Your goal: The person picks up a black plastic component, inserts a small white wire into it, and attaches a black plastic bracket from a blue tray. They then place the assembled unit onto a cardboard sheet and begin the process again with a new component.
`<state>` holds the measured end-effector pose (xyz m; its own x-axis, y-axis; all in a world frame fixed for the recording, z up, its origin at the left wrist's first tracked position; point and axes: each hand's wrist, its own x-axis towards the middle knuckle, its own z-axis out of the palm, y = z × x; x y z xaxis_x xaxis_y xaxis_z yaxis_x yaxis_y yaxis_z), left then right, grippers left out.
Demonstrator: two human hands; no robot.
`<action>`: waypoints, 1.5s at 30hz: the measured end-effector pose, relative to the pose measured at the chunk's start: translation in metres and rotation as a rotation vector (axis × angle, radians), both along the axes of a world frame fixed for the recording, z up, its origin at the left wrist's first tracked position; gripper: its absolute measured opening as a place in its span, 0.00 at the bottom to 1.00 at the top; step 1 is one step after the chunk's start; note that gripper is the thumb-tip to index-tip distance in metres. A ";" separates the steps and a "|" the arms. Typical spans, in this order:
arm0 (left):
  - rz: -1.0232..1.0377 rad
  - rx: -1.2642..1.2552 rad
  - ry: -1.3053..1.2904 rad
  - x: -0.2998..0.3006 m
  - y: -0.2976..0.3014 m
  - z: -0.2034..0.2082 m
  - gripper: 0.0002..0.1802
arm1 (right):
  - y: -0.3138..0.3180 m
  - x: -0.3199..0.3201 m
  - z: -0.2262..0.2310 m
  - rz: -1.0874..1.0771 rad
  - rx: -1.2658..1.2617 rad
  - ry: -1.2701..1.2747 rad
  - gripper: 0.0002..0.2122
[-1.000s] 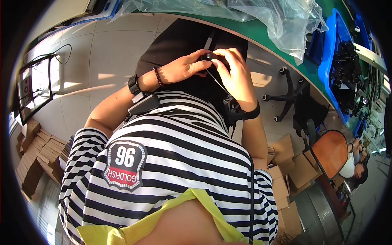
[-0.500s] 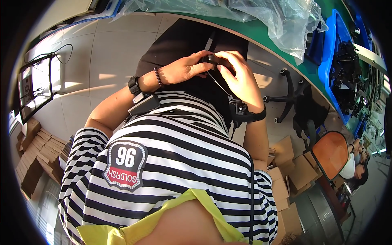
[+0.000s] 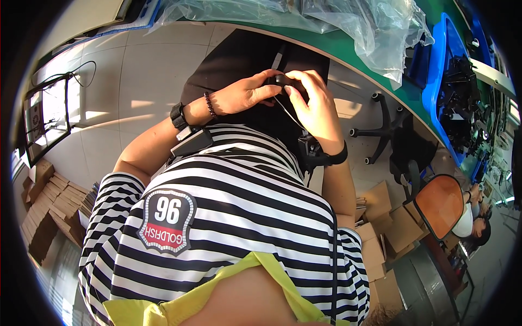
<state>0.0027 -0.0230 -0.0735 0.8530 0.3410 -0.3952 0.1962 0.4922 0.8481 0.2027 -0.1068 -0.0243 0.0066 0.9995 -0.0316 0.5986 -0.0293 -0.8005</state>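
Over my lap, a small black rounded part [image 3: 280,80] is pinched between both hands; its exact kind does not show. My left hand [image 3: 243,94] closes on its left side, with thumb and forefinger at the part. From the right, my right hand [image 3: 317,108] grips it too, thumb bent in below and fingers curled over the top. A thin pale cord [image 3: 288,111] slants from beneath the part toward my right wrist. The fingers cover much of the part.
Ahead is a green-topped table [image 3: 321,39] with clear plastic bags [image 3: 370,38] on it. A blue bin [image 3: 435,81] holds black parts [image 3: 459,108]. To the right stand an orange-backed chair [image 3: 440,205], cardboard boxes [image 3: 383,228] and another person [image 3: 472,225]. Flattened cardboard [image 3: 54,204] is stacked at left.
My right hand has shifted slightly left, and its thumb sits a little closer to my left hand. Both hands still hold the black part.
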 end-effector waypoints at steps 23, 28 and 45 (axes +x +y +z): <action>-0.049 -0.364 -0.250 -0.006 0.014 0.073 0.33 | -0.005 -0.010 0.087 0.019 0.017 -0.163 0.19; -0.158 -0.423 -0.677 -0.026 0.037 0.101 0.32 | 0.013 -0.001 0.210 0.195 0.121 -0.166 0.25; 0.023 0.389 -0.204 -0.172 0.054 0.153 0.24 | 0.391 0.238 0.136 -0.294 0.167 -0.421 0.22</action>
